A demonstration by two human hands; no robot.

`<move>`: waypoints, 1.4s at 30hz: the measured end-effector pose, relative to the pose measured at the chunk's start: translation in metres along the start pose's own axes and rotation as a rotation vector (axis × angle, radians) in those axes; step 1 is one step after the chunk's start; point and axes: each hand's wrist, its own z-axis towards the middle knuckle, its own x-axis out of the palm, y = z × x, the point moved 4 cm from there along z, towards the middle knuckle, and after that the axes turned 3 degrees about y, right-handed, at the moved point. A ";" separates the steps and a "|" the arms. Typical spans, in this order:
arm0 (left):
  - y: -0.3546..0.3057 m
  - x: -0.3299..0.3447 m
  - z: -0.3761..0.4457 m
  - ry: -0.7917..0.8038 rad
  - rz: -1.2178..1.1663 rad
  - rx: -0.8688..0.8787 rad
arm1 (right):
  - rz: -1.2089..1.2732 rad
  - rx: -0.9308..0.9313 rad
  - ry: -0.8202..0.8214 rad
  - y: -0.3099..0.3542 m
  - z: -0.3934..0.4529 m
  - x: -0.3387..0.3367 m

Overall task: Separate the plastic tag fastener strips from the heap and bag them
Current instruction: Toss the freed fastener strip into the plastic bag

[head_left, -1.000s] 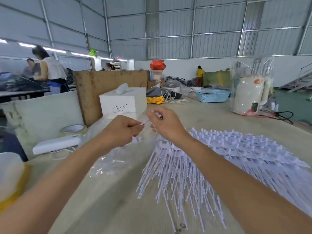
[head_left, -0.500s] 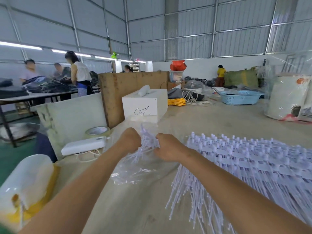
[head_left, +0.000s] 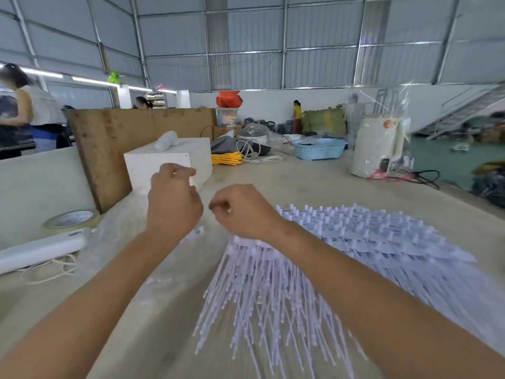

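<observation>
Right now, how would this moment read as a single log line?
step: separating strips | left hand: raised, fingers curled | right hand: curled over heap | bag: flat on table | grip contents: unclear

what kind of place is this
Most likely a factory or packing workshop: a big shed with corrugated metal walls, a long worktable bearing a heap of fastener strips, and other workers at benches behind.

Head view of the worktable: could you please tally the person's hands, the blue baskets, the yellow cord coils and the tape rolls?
Hands: 2 (left hand, right hand)
Pale blue perforated plastic basket: 1
Coiled yellow cord: 1
Clear adhesive tape roll: 1
Total: 5
</observation>
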 end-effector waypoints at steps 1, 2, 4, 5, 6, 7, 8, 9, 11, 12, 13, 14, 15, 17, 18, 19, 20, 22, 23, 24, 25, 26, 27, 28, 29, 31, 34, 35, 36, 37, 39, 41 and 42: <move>-0.021 -0.005 -0.004 -0.039 -0.096 0.101 | -0.023 0.021 -0.063 -0.015 -0.008 -0.019; -0.044 -0.004 -0.010 -0.013 -0.179 0.193 | -0.052 0.073 -0.112 -0.034 -0.020 -0.038; -0.080 0.013 -0.023 0.173 -0.290 0.319 | -0.121 0.239 -0.147 -0.084 -0.045 -0.069; -0.095 0.029 -0.029 0.297 -0.310 0.366 | -0.174 0.353 -0.129 -0.111 -0.062 -0.082; -0.109 0.046 -0.034 0.414 -0.288 0.401 | -0.223 0.474 -0.094 -0.137 -0.081 -0.093; -0.120 0.064 -0.037 0.510 -0.229 0.425 | -0.262 0.591 -0.059 -0.162 -0.101 -0.100; -0.129 0.080 -0.039 0.575 -0.153 0.436 | -0.294 0.695 -0.023 -0.181 -0.120 -0.107; -0.136 0.093 -0.039 0.617 -0.079 0.435 | -0.321 0.771 0.023 -0.197 -0.138 -0.110; -0.143 0.117 -0.038 0.695 0.032 0.406 | -0.329 0.818 0.160 -0.216 -0.162 -0.108; -0.144 0.128 -0.038 0.752 0.068 0.375 | -0.306 0.814 0.209 -0.219 -0.169 -0.105; -0.144 0.137 -0.039 0.814 0.090 0.338 | -0.281 0.803 0.231 -0.221 -0.173 -0.102; -0.143 0.143 -0.041 0.858 0.102 0.308 | -0.275 0.792 0.235 -0.220 -0.174 -0.101; -0.142 0.147 -0.042 0.878 0.110 0.291 | -0.285 0.786 0.232 -0.220 -0.174 -0.100; -0.140 0.147 -0.044 0.875 0.136 0.289 | -0.285 0.827 0.181 -0.219 -0.176 -0.101; -0.138 0.145 -0.045 0.870 0.144 0.294 | -0.278 0.849 0.157 -0.218 -0.178 -0.101; -0.137 0.144 -0.048 0.866 0.149 0.301 | -0.267 0.856 0.141 -0.218 -0.181 -0.101; -0.135 0.142 -0.051 0.860 0.155 0.307 | -0.259 0.850 0.133 -0.216 -0.184 -0.100; -0.133 0.139 -0.058 0.852 0.171 0.312 | -0.250 0.842 0.110 -0.212 -0.189 -0.099; -0.132 0.137 -0.062 0.850 0.179 0.309 | -0.254 0.836 0.103 -0.210 -0.192 -0.099; -0.131 0.135 -0.066 0.846 0.188 0.305 | -0.258 0.827 0.103 -0.209 -0.194 -0.099; -0.131 0.134 -0.069 0.837 0.196 0.301 | -0.257 0.815 0.104 -0.207 -0.196 -0.098; -0.131 0.132 -0.070 0.818 0.202 0.298 | -0.242 0.798 0.101 -0.205 -0.197 -0.098; -0.132 0.130 -0.072 0.793 0.207 0.297 | -0.200 0.782 0.080 -0.203 -0.198 -0.099; -0.133 0.129 -0.073 0.766 0.210 0.298 | -0.133 0.768 0.037 -0.199 -0.199 -0.101; -0.134 0.128 -0.073 0.738 0.209 0.299 | -0.068 0.752 -0.030 -0.194 -0.199 -0.104; -0.135 0.126 -0.072 0.688 0.196 0.294 | -0.021 0.724 -0.198 -0.186 -0.199 -0.119; -0.137 0.125 -0.067 0.620 0.192 0.283 | -0.078 0.722 -0.379 -0.180 -0.204 -0.147; -0.138 0.125 -0.065 0.625 0.197 0.280 | -0.111 0.733 -0.367 -0.180 -0.206 -0.153; -0.138 0.125 -0.062 0.654 0.190 0.272 | -0.152 0.743 -0.307 -0.180 -0.207 -0.155; -0.138 0.125 -0.057 0.702 0.156 0.254 | -0.185 0.751 -0.224 -0.180 -0.207 -0.154; -0.141 0.121 -0.043 0.813 0.023 0.187 | -0.212 0.760 -0.099 -0.181 -0.206 -0.144; -0.145 0.117 -0.018 0.780 -0.091 0.134 | -0.229 0.785 -0.076 -0.183 -0.204 -0.133; -0.145 0.116 -0.003 0.719 -0.099 0.134 | -0.260 0.802 -0.071 -0.185 -0.203 -0.128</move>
